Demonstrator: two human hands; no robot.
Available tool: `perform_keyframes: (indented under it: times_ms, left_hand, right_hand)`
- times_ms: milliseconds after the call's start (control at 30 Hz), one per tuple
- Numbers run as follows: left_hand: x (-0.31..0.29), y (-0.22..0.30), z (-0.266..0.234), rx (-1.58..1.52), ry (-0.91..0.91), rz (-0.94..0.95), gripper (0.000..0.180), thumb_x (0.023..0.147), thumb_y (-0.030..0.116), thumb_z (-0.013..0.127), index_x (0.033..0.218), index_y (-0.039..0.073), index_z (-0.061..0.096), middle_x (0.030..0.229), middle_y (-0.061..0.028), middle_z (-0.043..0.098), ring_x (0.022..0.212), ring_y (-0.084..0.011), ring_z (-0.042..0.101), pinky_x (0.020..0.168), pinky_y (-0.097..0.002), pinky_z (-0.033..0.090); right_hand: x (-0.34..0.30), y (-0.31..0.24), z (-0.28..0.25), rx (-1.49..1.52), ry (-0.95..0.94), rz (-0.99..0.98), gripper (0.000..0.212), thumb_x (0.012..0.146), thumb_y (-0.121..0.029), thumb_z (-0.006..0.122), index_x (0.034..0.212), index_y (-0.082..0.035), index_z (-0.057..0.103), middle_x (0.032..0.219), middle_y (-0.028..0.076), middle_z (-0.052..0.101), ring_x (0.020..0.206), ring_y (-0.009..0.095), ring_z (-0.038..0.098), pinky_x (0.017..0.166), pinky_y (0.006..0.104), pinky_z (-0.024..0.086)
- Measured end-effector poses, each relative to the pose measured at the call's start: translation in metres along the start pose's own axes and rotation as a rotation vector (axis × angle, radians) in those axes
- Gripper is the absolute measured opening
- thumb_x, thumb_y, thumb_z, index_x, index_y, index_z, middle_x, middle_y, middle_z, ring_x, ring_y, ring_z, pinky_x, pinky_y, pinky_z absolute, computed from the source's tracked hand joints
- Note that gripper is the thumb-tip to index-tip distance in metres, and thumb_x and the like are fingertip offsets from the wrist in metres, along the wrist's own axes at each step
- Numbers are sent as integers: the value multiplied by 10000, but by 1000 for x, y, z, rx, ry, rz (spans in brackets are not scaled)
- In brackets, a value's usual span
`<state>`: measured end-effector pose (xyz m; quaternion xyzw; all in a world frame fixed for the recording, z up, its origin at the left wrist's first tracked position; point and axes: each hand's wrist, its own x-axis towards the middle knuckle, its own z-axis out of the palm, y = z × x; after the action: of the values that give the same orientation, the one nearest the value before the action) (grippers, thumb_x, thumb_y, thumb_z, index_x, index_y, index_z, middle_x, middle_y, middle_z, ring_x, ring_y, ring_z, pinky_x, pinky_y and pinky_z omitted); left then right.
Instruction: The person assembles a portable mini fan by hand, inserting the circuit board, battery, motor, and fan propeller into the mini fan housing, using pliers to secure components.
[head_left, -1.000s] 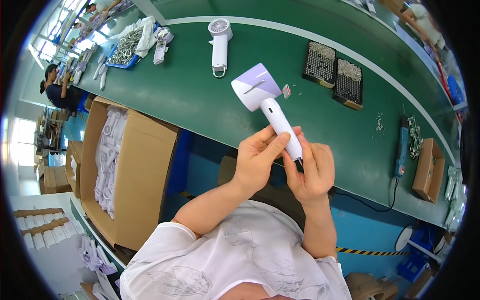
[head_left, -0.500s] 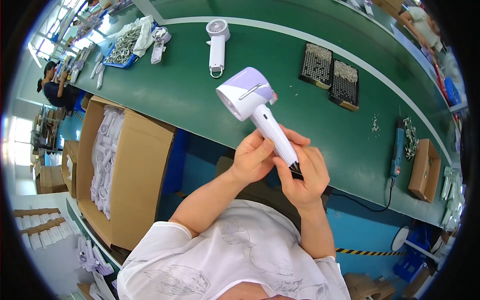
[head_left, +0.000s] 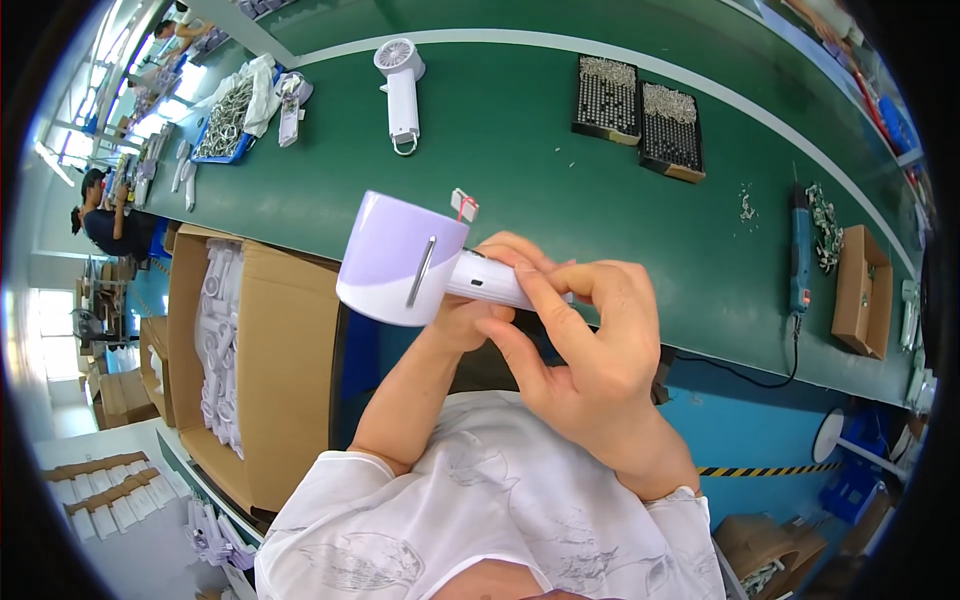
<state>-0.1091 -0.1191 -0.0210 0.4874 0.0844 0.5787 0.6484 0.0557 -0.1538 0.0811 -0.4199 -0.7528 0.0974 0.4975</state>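
A lilac-and-white handheld fan (head_left: 395, 262) lies almost level before me, its wide head to the left. A silver strip runs along the head, and a small white connector (head_left: 464, 205) on red wire sticks out beside it. My left hand (head_left: 462, 322) is wrapped round the handle from beneath, partly hidden by the fan. With fingertips and thumb, my right hand (head_left: 598, 345) grips the handle's lower end, which its fingers mostly cover. Farther off on the green table (head_left: 480, 130), another white fan (head_left: 402, 100) rests with a wire loop at its end.
Two black trays of small metal parts (head_left: 607, 105) sit at the far side. A blue electric screwdriver (head_left: 800, 250) lies right, near a small cardboard box (head_left: 862, 290). A large carton (head_left: 290, 360) of white parts stands left. A co-worker (head_left: 105, 220) sits far left.
The fan has swung from steeply tilted to nearly level, its head moving left and down. The right hand's fingers have shifted over the handle. The white connector now shows more plainly.
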Motion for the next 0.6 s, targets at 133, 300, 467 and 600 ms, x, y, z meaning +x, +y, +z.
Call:
perform_keyframes:
  times_ms: [133, 300, 467, 600]
  left_hand:
    - [-8, 4, -12, 62, 16, 68, 402, 925, 210, 785, 1240, -12, 666, 1142, -199, 721, 1065, -361, 725, 1010, -527, 576]
    - [-6, 11, -18, 268, -54, 107, 389, 913, 190, 799, 1205, -35, 676, 1132, -213, 732, 1036, -359, 735, 894, -450, 620]
    - [-11, 12, -18, 91, -22, 5, 426, 882, 231, 843, 1168, -35, 672, 1110, -250, 735, 1023, -389, 744, 870, -507, 626]
    - [-13, 11, -13, 66, -19, 6, 417, 911, 242, 810, 1179, -32, 644, 1133, -245, 726, 1052, -374, 729, 885, -474, 612]
  right_hand:
    - [-1, 6, -2, 153, -31, -4, 431, 686, -118, 918, 1070, 1, 763, 927, 78, 667, 775, 247, 605, 661, 340, 499]
    - [1, -3, -4, 184, -47, 46, 433, 660, -84, 922, 1052, 6, 761, 913, 73, 679, 758, 230, 603, 634, 327, 488]
    - [1, -2, -1, 117, -66, -15, 434, 657, -71, 888, 1040, 52, 725, 938, 86, 657, 771, 257, 599, 643, 348, 510]
    - [2, 1, -2, 147, -102, -18, 421, 658, -47, 871, 1031, 72, 716, 923, 91, 647, 756, 259, 587, 632, 354, 502]
